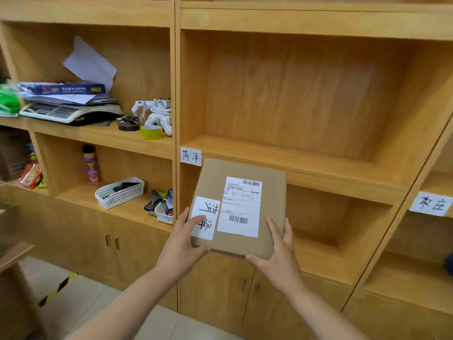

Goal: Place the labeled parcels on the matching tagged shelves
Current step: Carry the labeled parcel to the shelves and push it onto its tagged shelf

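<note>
A flat brown cardboard parcel [241,190] is held in front of the wooden shelving, just below the front edge of the middle shelf [318,165]. It carries a printed shipping label and a handwritten white label, seen upside down. My left hand [183,239] grips its near left corner, thumb on the handwritten label. My right hand [279,251] holds its near right corner. A handwritten white tag [190,156] is stuck to that shelf's front edge at the left, right above the parcel's far corner. A second handwritten tag [431,203] marks a shelf edge at the right.
The left bay holds a scale [68,112], a stack of papers, a white toy robot [157,114], a tape roll [151,132], a spray can [91,164] and white baskets [120,192]. Cabinet doors [220,290] run below. The compartment under the middle shelf is bare.
</note>
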{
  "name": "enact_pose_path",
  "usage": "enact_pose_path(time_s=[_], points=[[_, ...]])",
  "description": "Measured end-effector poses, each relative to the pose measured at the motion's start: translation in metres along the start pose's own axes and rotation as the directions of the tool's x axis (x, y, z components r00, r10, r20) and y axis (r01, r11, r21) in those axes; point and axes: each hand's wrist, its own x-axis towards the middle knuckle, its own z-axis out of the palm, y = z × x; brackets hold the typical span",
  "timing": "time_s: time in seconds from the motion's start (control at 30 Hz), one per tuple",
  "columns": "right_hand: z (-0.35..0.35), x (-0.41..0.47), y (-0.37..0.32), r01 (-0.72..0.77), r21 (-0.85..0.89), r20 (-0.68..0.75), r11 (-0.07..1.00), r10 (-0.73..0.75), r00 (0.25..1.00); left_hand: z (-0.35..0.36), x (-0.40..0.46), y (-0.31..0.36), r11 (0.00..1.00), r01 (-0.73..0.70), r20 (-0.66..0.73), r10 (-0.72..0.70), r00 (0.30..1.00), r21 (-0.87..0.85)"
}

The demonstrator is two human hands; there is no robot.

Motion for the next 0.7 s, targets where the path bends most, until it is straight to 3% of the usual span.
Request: enact_pose_path(time_s=[0.43,0.7], points=[[0.03,0.192,-0.017,0.239,-0.013,-0.079,0.971,-0.239,0.968,-0.008,0.172,-0.027,0.996,-0.021,-0.178,0.004,0.984,-0.092],[0.081,0.26,-0.033,0.166,-0.04,-0.183,0.985,-0.17,0.968,-0.031,0.259,-0.07,0.985,-0.133,-0.146,0.116,0.982,-0.111]])
